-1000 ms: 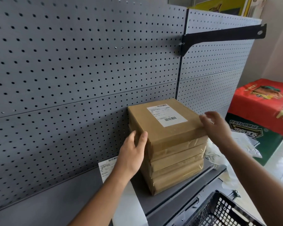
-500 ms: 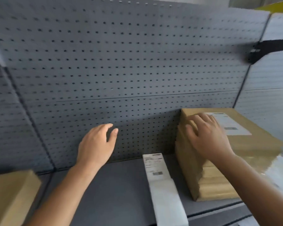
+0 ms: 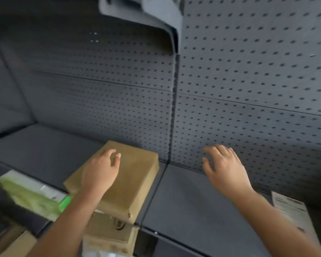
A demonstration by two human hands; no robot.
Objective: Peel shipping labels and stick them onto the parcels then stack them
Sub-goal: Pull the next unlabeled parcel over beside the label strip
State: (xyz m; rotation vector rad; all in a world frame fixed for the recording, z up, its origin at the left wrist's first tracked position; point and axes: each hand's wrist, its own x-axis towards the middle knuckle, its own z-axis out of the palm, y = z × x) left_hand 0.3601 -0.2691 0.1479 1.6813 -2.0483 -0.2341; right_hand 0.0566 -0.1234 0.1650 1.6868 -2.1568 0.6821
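Having left the labelled stack, now out of view, my left hand (image 3: 100, 173) reaches loose-fingered and empty over the next bare brown parcel (image 3: 135, 182) on the shelf (image 3: 193, 201), while my right hand (image 3: 226, 171) is spread and empty, so fetching begins.

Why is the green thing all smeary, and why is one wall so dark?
Head view: blur smears the green item at the left edge and the label sheet at right; the parcel under the left hand is sharper. Head view: the left pegboard panel lies in shadow, the right panel is brighter.
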